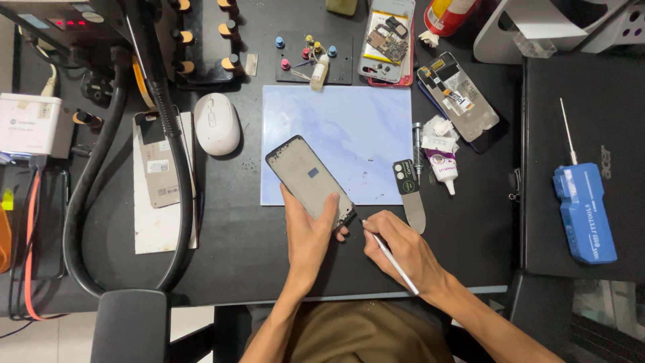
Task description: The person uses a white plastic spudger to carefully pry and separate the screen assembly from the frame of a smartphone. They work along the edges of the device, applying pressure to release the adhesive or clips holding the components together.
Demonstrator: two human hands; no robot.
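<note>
- Here the left hand [310, 236] grips the near end of a dark phone frame [310, 180], thumb across its face, holding it tilted over the near edge of the pale blue work mat [349, 128] on the tabletop [235, 242].
- The right hand [402, 247] pinches a thin silver tool [391, 255] like a pen, its tip touching the frame's near right corner, just beside the left fingertips [342, 233].
- A slip of the tip looks like the main risk: pressed too hard at that corner, it could skid off the edge and jab the left fingers, which sit almost against it.
- The frame is held at one end only, with its far end unsupported; prying force at the corner could twist it in the grip, bend it, or knock it onto the mat.
- I judge that any thin part along the frame's edge could be scratched or torn if the tip digs in instead of sliding.
- Small things crowd the right side: a flat metal pry blade [411, 202], a small white glue tube [443, 167] and a screwdriver [418, 149] lie near the right hand. A sudden jerk of the wrist could sweep them off or send them rolling.
- Dark specks lie scattered on the mat; set face down there, the frame could pick up grit.
</note>
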